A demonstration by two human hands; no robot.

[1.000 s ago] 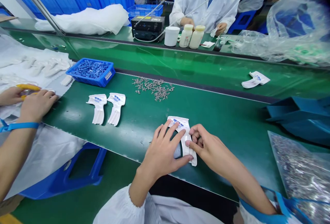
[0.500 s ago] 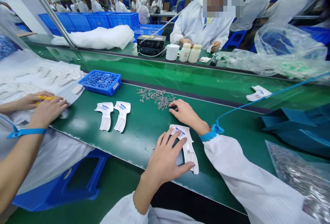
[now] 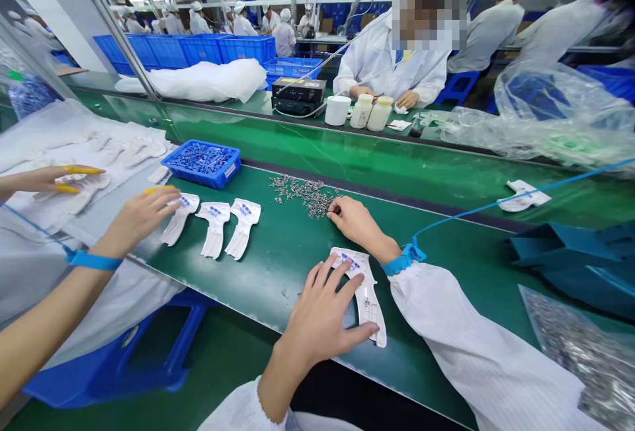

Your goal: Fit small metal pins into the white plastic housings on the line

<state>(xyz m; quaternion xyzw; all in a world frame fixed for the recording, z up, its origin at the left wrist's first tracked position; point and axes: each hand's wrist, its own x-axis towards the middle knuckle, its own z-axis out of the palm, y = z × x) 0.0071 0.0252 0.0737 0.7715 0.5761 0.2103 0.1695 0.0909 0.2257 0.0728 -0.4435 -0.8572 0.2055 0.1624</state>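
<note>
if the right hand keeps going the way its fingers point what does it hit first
The loose pile of small metal parts on the green belt. The right hand's fingers point left into its near edge, though depth makes it hard to tell whether they already touch it.

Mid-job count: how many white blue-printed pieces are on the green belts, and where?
White printed piece under the left hand: 1
Row of white printed pieces beside the co-worker's hand: 3
White printed piece on the far green belt: 1
Total: 5
</note>
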